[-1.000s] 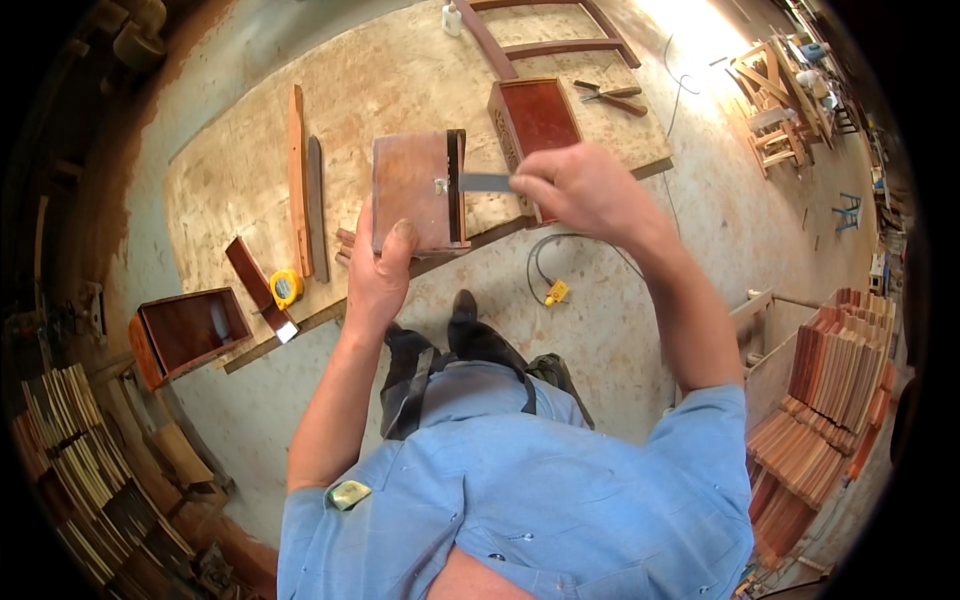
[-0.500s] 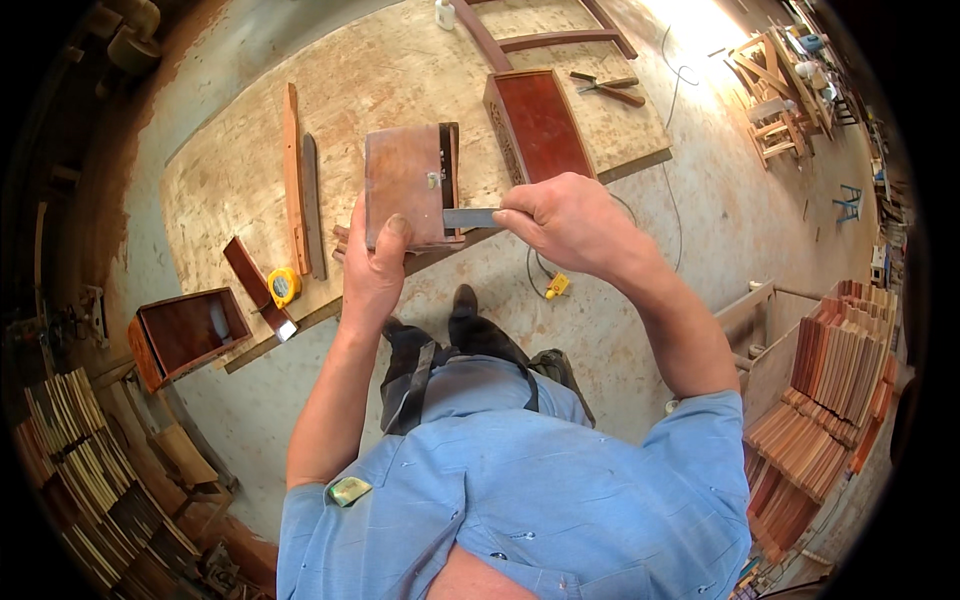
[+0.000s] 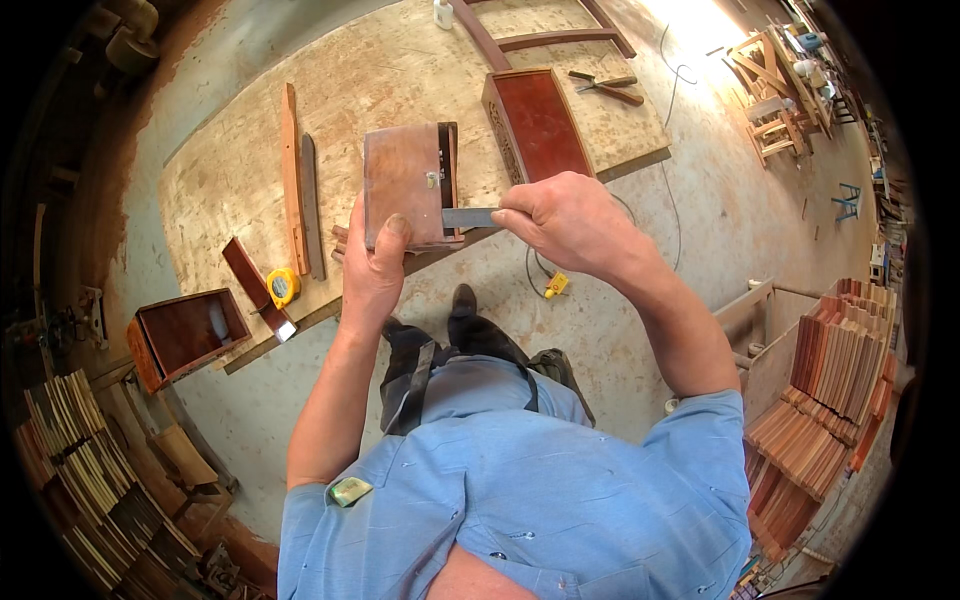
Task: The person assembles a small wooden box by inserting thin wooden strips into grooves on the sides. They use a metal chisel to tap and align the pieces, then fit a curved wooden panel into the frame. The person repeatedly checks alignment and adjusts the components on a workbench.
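Observation:
My left hand (image 3: 382, 245) grips a small wooden box (image 3: 402, 185) by its lower left side, thumb on the flat brown face. Its right side shows a dark gap and a small metal fitting (image 3: 432, 180). My right hand (image 3: 560, 220) is closed around a flat grey metal tool (image 3: 468, 217); its handle is hidden in my fist, and I cannot tell whether it is a file or a chisel. The strip of metal reaches left to the box's lower right edge, where its tip goes out of sight. The box is held over the table's near edge.
On the wooden table (image 3: 375, 75) lie a reddish box (image 3: 545, 125), pliers and another tool (image 3: 610, 88), a long wood strip (image 3: 291, 180), a yellow tape measure (image 3: 283, 287) and an open drawer box (image 3: 192, 335). Stacked wood pieces (image 3: 825, 400) stand at right; a cable (image 3: 680, 190) runs across the floor.

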{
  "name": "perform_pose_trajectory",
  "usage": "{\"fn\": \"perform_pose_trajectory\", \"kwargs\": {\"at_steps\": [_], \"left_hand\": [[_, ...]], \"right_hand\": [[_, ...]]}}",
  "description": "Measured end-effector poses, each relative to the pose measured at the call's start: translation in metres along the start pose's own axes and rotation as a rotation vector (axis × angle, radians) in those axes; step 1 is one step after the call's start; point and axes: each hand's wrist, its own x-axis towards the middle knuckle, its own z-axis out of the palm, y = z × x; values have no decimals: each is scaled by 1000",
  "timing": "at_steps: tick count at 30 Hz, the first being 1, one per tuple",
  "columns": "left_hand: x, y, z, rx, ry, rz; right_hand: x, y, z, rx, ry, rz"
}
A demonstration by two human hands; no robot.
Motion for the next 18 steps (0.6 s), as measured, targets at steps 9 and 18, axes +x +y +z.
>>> {"fn": "perform_pose_trajectory", "kwargs": {"at_steps": [9, 18], "left_hand": [[3, -4, 2, -92, -3, 14], [3, -7, 4, -348, 54, -80]], "right_hand": [[-3, 5, 1, 39, 44, 2], [-27, 115, 8, 695, 417, 542]]}}
